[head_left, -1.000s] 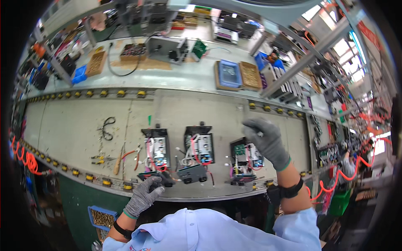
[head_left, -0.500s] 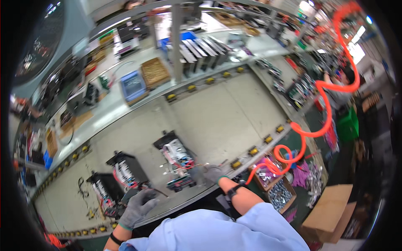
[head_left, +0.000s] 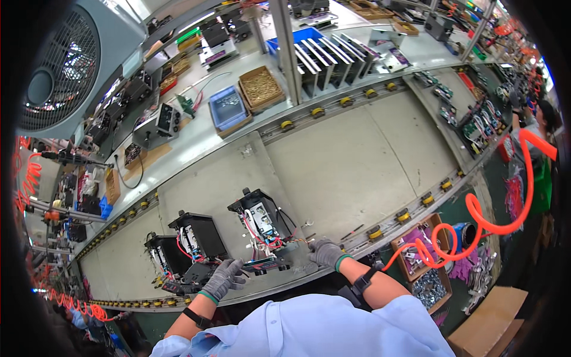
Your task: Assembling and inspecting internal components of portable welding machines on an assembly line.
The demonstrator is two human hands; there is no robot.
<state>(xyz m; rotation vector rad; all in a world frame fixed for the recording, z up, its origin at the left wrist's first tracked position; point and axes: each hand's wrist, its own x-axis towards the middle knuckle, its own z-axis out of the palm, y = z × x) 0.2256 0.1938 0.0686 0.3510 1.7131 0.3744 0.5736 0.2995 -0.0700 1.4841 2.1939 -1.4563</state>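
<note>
Grey work gloves cover both my hands. My left hand is at the near edge of the line, between two units, its fingers partly stretched toward the right one. My right hand is closed at the ends of thin wires coming from that unit. The nearest unit is a black open housing with white metal parts, red wires and a green circuit board at its near end. Left of it stand two similar black units with red wires.
A conveyor edge with yellow rollers runs along both sides. Beyond it lie a blue bin, a box of brass-coloured parts and upright panels. An orange coiled hose hangs at right above boxes of screws. A fan stands at left.
The view has shifted and sharpened. My left hand has moved from the left units toward the nearest unit. My right hand stays by the wires.
</note>
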